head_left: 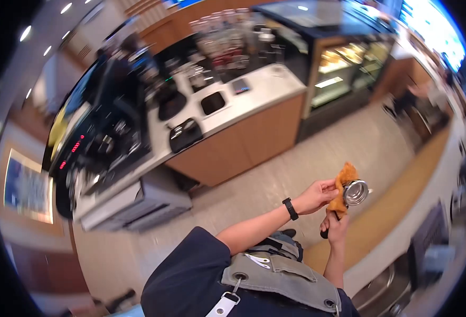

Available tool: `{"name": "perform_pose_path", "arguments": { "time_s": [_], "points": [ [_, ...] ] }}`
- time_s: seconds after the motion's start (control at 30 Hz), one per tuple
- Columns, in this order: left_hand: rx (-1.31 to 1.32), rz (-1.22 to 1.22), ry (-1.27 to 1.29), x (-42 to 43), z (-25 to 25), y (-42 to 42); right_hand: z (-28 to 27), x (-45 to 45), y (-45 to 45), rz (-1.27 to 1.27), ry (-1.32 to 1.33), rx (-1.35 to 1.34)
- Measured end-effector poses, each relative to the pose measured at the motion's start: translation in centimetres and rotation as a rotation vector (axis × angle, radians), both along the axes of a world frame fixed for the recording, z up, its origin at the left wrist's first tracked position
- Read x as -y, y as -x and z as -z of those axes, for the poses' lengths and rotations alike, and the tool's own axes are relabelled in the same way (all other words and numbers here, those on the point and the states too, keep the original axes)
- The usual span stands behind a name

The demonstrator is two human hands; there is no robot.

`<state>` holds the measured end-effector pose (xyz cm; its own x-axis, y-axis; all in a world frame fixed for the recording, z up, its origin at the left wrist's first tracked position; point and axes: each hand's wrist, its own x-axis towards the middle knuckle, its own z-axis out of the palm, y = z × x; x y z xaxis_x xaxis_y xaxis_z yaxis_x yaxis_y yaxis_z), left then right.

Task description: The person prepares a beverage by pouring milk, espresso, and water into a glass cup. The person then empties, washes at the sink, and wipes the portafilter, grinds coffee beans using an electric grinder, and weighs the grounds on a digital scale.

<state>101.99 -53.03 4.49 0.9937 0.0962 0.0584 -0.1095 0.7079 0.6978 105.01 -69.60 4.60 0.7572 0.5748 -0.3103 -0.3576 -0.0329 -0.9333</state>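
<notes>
A portafilter [356, 193] with a shiny metal basket is held out in front of me, its open side turned toward the camera. My right hand [337, 226] is closed around its black handle [325, 233]. Against the side of the metal head, my left hand [321, 194] pinches an orange cloth [346, 178], which is bunched behind and beside the basket. A black band [290, 209] is on my left wrist. The cloth hides part of the portafilter's neck.
A white counter [259, 91] over wooden cabinets runs along the left, with an espresso machine [103, 142] at its near end. Beyond it stands a glass display case [344, 68]. Another counter [402, 211] is on the right. A seated person [428, 95] is further back.
</notes>
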Motion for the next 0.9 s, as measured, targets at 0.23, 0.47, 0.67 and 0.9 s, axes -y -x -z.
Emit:
{"name": "perform_pose_path", "arguments": {
  "time_s": [0.23, 0.47, 0.67, 0.9],
  "points": [
    [-0.224, -0.916, -0.410, -9.8, 0.3, 20.7, -0.6, -14.9, 15.1, -0.562, 0.124, 0.243],
    [-0.323, -1.226, -0.327, -16.0, 0.5, 43.7, 1.0, -24.7, 33.9, -0.991, -0.054, -0.345],
    [-0.075, -1.321, 0.131, -17.8, 3.3, 61.3, -0.7, -32.1, 43.8, -1.341, -0.071, -0.618],
    [0.023, -1.536, 0.386, -14.8, 9.6, 78.5, -2.5, -45.9, 54.3, -1.575, -0.204, -0.240]
  ]
}}
